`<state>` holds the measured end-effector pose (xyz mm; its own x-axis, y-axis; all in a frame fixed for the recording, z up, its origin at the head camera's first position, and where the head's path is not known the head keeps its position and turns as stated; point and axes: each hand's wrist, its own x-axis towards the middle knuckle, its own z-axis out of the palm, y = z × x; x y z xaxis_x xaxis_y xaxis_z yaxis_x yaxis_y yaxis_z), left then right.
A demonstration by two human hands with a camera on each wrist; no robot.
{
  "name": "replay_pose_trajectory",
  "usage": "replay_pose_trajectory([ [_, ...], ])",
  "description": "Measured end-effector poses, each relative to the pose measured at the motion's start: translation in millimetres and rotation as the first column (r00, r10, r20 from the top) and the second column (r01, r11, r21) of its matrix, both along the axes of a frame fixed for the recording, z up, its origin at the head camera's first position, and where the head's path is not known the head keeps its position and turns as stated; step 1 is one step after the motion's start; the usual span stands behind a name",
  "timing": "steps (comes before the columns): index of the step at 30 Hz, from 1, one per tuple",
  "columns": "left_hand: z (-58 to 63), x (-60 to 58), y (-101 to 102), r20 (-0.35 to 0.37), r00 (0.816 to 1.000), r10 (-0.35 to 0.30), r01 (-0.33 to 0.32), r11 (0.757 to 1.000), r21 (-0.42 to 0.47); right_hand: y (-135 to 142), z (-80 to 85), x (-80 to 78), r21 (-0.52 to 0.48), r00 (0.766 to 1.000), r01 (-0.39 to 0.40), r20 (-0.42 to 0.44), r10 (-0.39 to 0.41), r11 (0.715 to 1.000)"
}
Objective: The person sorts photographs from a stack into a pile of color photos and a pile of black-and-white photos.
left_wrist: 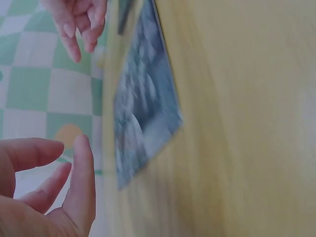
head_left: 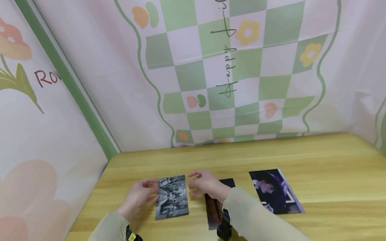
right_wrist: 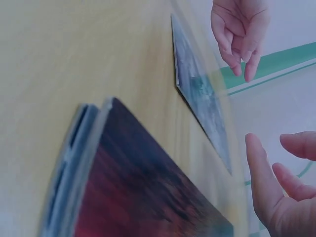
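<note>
A black-and-white photo card (head_left: 172, 198) lies flat on the wooden table between the two hands. My left hand (head_left: 139, 196) hovers by its left edge, fingers loosely bent and holding nothing. On the other side, my right hand (head_left: 205, 185) is near the card's right edge with nothing in its grasp. In the left wrist view, thumb and fingers stand apart, away from the card (left_wrist: 148, 98). Under the right forearm sits a small stack of dark reddish cards (right_wrist: 148, 182), partly hidden by the arm in the head view. Several layers show at the stack's edge.
To the right, a dark photo card (head_left: 272, 191) with a person pictured on it lies over other cards, whose edges show. The wooden table (head_left: 340, 178) meets a green-and-white checked curtain (head_left: 220, 71) behind. A flowered cloth (head_left: 27, 143) hangs at the left.
</note>
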<state>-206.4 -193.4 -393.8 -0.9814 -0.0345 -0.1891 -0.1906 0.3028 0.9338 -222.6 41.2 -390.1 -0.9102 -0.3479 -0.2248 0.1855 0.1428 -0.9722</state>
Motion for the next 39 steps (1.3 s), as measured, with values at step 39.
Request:
replay_pose_trajectory([
  [39,32.5,23.6,86.7,-0.053,0.959,-0.279,0.283,0.933,0.224,93.0,39.9,22.5,-0.099,0.997,0.016,-0.075,-0.023,0.995],
])
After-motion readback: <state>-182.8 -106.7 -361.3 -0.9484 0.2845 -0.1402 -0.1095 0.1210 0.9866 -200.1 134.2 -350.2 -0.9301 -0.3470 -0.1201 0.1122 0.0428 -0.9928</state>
